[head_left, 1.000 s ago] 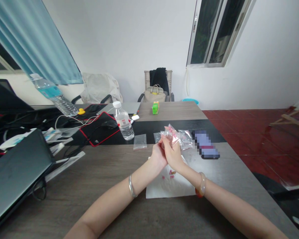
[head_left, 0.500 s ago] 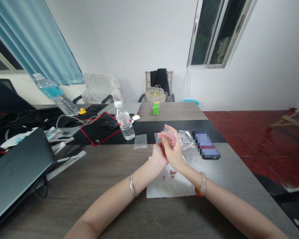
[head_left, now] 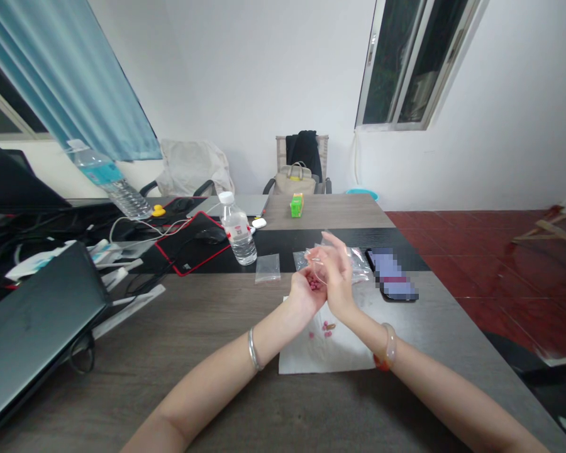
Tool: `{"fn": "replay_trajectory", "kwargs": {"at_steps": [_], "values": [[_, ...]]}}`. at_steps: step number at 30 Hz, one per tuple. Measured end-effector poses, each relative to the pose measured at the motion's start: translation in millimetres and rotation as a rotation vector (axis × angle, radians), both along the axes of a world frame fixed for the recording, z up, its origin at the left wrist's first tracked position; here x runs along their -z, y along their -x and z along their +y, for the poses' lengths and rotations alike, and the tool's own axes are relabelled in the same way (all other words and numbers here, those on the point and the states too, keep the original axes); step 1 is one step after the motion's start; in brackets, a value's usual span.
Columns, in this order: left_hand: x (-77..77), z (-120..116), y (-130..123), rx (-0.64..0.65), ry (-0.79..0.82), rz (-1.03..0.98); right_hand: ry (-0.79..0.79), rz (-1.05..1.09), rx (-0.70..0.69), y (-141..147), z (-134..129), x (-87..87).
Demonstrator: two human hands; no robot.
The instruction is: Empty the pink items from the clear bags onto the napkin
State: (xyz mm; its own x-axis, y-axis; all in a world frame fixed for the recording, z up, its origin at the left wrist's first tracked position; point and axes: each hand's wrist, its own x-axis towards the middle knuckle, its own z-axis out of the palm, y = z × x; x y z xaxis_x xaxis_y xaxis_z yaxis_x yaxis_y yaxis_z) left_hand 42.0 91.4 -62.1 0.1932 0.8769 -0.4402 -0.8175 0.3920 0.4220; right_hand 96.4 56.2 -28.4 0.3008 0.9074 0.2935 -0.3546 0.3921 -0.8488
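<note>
My left hand is cupped palm up, with a small pile of pink pills in its palm. Just above it, my right hand pinches a thin clear plastic bag, which looks nearly empty. Both hands are over the table's near edge of the dark band. Below them lies a white paper sheet with a few pink pills and a small brownish piece on it. Two more clear bags lie partly behind my hands.
A small clear bag lies left of my hands, and a phone lies right. Farther back stand a water bottle and a green box. A laptop, cables and a mouse mat fill the left side.
The bag full of pink pills has emptied. Pink pills now lie in my left palm, and my right hand has lifted and opened out, holding the slack bag above it.
</note>
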Motion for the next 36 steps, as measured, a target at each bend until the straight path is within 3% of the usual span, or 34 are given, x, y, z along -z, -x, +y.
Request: {"fn": "replay_trajectory", "kwargs": {"at_steps": [9, 18, 24, 32, 36], "values": [[-0.5, 4, 4, 0.115, -0.035, 0.28, 0.071, 0.309, -0.01, -12, 0, -30.6], [25.9, -15, -10, 0.323, -0.423, 0.668, 0.031, 0.316, 0.025, -36, 10, -47.4], [34.2, -29, -1, 0.499, -0.731, 0.783, 0.014, 0.268, 0.029, -41, 9, -51.4], [34.3, -29, -2, 0.514, -0.815, 0.696, 0.029, 0.259, 0.012, -37, 9, -48.0], [34.5, -29, -2, 0.5, -0.976, 0.791, 0.033, 0.27, 0.009, -38, 10, -48.7]]}}
